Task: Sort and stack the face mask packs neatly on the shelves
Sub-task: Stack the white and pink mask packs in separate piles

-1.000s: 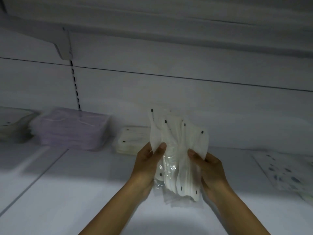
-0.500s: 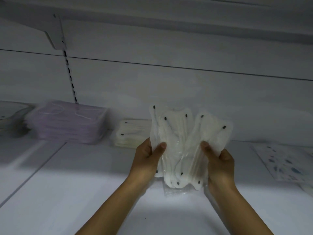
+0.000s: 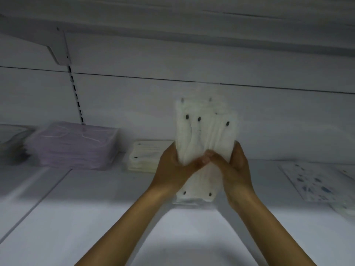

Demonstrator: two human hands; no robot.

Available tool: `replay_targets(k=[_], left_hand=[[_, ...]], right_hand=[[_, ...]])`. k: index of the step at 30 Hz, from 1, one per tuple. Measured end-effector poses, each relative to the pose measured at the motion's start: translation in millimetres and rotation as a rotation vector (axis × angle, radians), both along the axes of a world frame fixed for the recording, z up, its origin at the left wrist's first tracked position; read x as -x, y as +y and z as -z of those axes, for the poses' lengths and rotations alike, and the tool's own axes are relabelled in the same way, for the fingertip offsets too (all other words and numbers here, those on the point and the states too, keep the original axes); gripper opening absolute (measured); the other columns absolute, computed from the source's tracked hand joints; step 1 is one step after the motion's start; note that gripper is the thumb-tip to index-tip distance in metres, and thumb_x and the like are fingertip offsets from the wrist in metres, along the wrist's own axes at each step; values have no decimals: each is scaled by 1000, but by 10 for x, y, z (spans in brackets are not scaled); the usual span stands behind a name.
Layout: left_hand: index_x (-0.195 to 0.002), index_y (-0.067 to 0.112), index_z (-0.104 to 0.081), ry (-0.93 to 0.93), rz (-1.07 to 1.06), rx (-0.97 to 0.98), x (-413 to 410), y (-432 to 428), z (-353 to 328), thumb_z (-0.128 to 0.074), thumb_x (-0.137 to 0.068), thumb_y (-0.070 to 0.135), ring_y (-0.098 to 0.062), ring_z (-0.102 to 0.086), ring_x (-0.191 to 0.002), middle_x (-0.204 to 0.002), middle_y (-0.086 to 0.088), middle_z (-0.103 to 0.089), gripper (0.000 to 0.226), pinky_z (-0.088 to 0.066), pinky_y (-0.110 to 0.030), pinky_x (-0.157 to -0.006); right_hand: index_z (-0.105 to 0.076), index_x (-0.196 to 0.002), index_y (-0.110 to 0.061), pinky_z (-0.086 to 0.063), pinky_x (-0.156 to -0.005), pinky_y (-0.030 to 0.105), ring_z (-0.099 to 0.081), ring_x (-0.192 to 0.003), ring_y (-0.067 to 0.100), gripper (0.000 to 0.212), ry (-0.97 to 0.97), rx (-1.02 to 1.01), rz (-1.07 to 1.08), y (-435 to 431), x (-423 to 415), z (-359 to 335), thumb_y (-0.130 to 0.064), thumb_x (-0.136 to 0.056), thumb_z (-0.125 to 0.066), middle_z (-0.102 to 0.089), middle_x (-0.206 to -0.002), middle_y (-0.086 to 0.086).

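I hold a bundle of white face mask packs upright above the white shelf. Each pack is clear plastic with small black dots at its corners. My left hand grips the bundle's left side, thumb across the front. My right hand grips its right side, and the two thumbs meet at the middle. The packs are squeezed into one narrow block. A low stack of the same white packs lies on the shelf just left of my hands.
A tall stack of pale purple mask packs stands at the back left, with another greyish pile at the far left edge. Packs with blue spots lie flat at the right. An upper shelf and its bracket hang overhead.
The packs were fanned out between my hands; now both hands have pressed them together into one aligned bundle, and my thumbs have come together at its front.
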State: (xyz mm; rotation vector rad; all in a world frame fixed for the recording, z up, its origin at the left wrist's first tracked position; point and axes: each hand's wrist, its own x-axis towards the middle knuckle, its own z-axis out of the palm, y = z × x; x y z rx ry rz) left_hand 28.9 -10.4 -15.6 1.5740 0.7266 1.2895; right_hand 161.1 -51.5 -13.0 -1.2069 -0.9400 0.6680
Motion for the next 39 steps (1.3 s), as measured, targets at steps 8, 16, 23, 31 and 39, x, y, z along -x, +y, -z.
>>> replay_targets(k=[8, 16, 23, 31, 39], left_hand=[[-92, 30, -65, 96, 45, 102, 11, -1, 100, -79, -78, 19, 1, -69, -79, -82, 15, -73, 23, -53, -14, -63], [-133, 7, -54, -617, 232, 435, 223, 191, 75, -78, -77, 30, -30, -62, -116, -128, -13, -63, 65, -55, -44, -91], [-110, 20, -63, -342, 4, 208, 913, 420, 213, -91, -59, 17, -12, -69, -92, -99, 8, -73, 58, -56, -21, -73], [-106, 44, -62, 429, -11, 126, 1122, 264, 649, -79, -52, 51, -18, -57, -69, -97, 6, -68, 57, -47, -26, -68], [-97, 46, -49, 531, -155, -13, 1169, 390, 501, -82, -72, 38, 14, -56, -87, -94, 27, -60, 43, -42, -4, -73]], right_hand=[[-59, -112, -29, -53, -66, 14, -69, -92, 4, 50, -26, 20, -144, -83, 98, 75, -46, -67, -72, -71, -100, -9], [-70, -101, -7, -57, -80, 33, -70, -97, 26, 52, 145, 116, -260, -3, -40, 232, -27, -56, -86, -73, -102, 11], [-66, -79, -9, -44, -54, 13, -58, -54, 3, 14, -168, 22, -85, -38, -298, 82, 2, -78, -75, -63, -59, -8], [-62, -106, -30, -46, -72, 6, -63, -84, -8, 39, -478, 320, -324, -132, -325, 450, -13, -76, -79, -68, -103, -5], [-66, -94, -24, -47, -64, 8, -63, -74, -6, 39, -413, 248, -178, -58, -369, 361, -13, -65, -89, -70, -86, -12]])
